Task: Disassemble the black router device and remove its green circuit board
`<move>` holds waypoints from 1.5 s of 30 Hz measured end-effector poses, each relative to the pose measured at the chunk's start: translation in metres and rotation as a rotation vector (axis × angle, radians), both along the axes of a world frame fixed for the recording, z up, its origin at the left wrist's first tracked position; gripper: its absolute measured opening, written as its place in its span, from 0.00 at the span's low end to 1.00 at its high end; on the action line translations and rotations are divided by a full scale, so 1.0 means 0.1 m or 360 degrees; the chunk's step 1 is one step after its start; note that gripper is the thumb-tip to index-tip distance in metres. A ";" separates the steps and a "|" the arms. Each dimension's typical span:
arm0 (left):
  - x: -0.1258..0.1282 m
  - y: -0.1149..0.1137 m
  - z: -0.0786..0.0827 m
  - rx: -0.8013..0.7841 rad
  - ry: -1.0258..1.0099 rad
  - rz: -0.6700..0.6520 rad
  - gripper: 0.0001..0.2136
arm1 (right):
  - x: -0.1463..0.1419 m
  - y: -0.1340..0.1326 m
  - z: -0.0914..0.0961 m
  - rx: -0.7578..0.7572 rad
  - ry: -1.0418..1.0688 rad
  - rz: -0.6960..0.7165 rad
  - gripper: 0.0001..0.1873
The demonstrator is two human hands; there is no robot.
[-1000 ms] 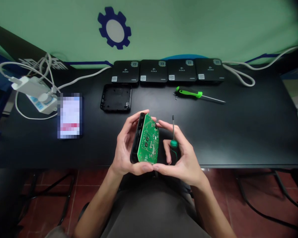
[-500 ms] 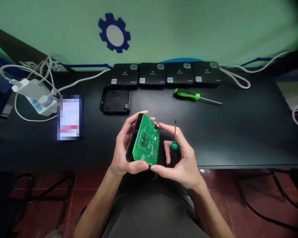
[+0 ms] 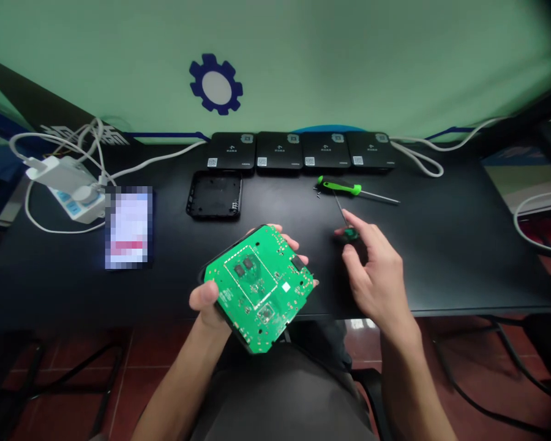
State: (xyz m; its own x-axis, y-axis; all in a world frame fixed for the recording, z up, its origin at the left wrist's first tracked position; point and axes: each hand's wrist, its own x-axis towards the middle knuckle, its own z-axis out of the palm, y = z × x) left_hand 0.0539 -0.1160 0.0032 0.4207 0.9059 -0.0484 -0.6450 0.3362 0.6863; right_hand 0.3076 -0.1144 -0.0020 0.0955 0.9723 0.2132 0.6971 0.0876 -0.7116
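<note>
My left hand (image 3: pixel 209 303) grips a black casing half with a green circuit board (image 3: pixel 258 286) lying in it, the board facing up over the near table edge. My right hand (image 3: pixel 371 269) has moved out to the right over the black table (image 3: pixel 441 245). Its fingers curl round the handle of a small green screwdriver (image 3: pixel 346 228), whose thin shaft points up and to the left.
An empty black casing half (image 3: pixel 215 195) lies behind the board. Several black boxes (image 3: pixel 298 150) line the back edge. A larger green screwdriver (image 3: pixel 349 189) lies with tiny screws beside it. A phone (image 3: pixel 128 226), a white power strip (image 3: pixel 68 184) and cables sit on the left.
The board and casing turned from upright to flat, face up, in my left hand alone. My right hand let go of the board and swung right and away with the small screwdriver.
</note>
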 end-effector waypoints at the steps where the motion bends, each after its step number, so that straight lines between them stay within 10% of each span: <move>1: 0.01 0.01 0.03 -0.0038 -0.0020 -0.0027 0.49 | 0.00 0.02 -0.01 0.0027 -0.0067 0.0036 0.30; 16: 0.28 0.13 0.20 -0.0523 -0.0245 -0.0095 0.45 | -0.17 0.01 -0.14 0.0265 -0.0230 -0.0065 0.24; 23: 0.34 0.15 0.28 -0.0586 -0.0192 -0.0129 0.35 | -0.34 -0.07 0.12 0.0529 0.0502 -0.0133 0.14; 30: 0.40 0.11 0.27 -0.0769 -0.0196 0.0024 0.34 | -0.41 -0.03 0.33 0.0329 0.0677 0.0282 0.13; 45: 0.42 0.02 0.30 -0.0627 -0.0041 -0.0005 0.37 | -0.29 -0.07 0.32 0.0111 0.0803 0.0363 0.10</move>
